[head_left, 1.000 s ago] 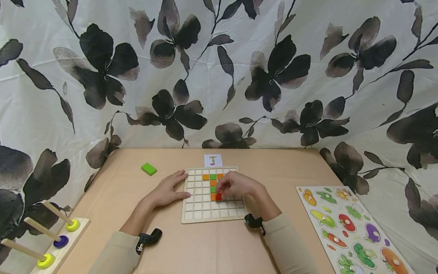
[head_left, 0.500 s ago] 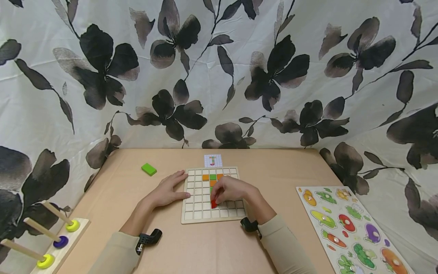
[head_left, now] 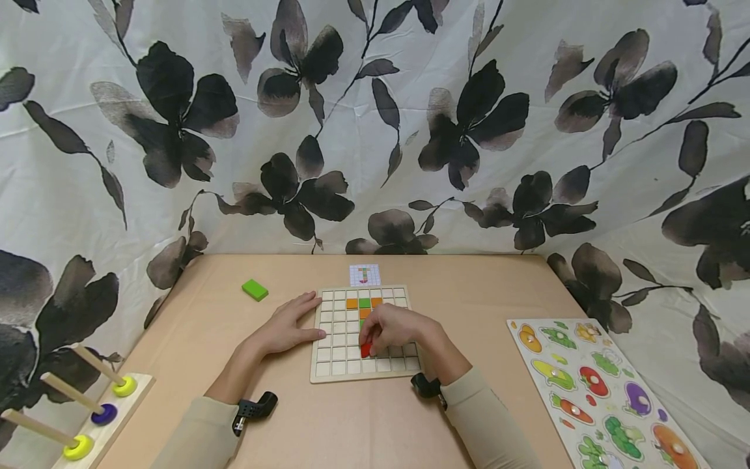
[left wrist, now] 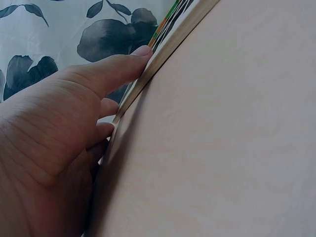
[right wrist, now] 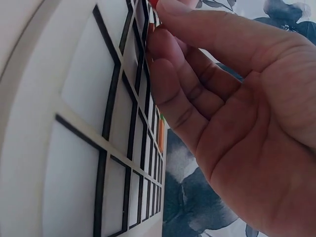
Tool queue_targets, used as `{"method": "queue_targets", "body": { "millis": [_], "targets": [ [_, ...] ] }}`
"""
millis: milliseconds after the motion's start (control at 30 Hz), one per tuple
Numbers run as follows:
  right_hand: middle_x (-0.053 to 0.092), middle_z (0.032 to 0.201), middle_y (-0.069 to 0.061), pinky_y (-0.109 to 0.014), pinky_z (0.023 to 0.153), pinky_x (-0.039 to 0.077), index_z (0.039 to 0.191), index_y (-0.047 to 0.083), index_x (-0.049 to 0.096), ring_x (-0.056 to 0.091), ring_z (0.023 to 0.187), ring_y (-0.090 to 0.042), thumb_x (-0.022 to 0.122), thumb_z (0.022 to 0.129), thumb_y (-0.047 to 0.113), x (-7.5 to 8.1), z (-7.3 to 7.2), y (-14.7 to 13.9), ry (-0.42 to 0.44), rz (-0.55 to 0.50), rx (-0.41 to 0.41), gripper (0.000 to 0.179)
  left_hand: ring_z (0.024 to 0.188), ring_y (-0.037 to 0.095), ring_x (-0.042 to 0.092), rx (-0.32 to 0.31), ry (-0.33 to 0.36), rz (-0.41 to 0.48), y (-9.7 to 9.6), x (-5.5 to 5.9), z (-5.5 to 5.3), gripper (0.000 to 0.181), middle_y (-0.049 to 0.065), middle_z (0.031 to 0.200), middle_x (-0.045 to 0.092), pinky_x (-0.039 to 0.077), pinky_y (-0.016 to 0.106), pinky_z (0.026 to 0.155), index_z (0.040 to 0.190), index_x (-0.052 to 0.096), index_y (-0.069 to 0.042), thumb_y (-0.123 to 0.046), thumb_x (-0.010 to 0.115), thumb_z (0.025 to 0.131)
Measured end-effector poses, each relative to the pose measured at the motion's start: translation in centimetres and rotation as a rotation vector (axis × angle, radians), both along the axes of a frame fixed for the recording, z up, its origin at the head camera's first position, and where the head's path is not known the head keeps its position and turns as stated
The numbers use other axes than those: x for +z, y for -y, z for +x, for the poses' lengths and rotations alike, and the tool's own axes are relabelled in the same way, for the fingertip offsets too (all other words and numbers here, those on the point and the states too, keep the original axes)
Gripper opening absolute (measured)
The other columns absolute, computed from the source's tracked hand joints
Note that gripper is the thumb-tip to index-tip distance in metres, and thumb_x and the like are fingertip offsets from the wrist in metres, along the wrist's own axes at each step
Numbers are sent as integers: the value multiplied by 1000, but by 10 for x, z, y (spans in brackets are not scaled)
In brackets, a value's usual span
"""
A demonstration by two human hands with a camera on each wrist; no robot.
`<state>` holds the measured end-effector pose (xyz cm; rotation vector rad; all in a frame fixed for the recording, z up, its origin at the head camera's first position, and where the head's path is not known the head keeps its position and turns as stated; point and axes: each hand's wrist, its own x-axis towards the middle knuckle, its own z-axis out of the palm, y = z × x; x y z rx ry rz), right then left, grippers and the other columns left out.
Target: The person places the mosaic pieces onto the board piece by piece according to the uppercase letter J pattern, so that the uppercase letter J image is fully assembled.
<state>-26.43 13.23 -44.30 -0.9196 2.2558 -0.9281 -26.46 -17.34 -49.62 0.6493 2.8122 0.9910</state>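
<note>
A wooden grid board [head_left: 328, 371] with white squares lies on the table. Orange and green tiles sit in it: an orange tile [head_left: 352, 303], a green tile [head_left: 364, 303] and another orange one [head_left: 377, 302] along a row near the top, with more running down below. My right hand [head_left: 394, 326] pinches a red tile [head_left: 366, 350] low over the board, under that column; its fingers hide part of the tile and nearby squares. My left hand [head_left: 287, 326] rests at the board's left edge, fingers extended, thumb [left wrist: 131, 64] on the rim.
A small pattern card [head_left: 365, 274] lies just beyond the board. A green block [head_left: 255, 290] is at the back left. At the front left stands a wooden peg stand [head_left: 140, 389] with rings; at the right lies a vegetable puzzle board [head_left: 577, 365].
My right hand has moved slightly toward the front of the board with the red tile, which now sits lower and to the left. My left hand has stayed in place.
</note>
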Motion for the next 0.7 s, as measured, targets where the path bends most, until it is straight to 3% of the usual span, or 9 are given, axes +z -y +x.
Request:
{"method": "queue_targets", "body": {
  "millis": [700],
  "targets": [
    [69, 80, 2, -20, 67, 50, 94, 11, 79, 58, 74, -9, 85, 83, 0, -6, -2, 1, -16, 11, 7, 17, 160, 41, 19, 3, 11, -2, 1, 0, -1, 90, 14, 172, 27, 18, 67, 125, 160, 43, -12, -54, 77, 89]
  ]
}}
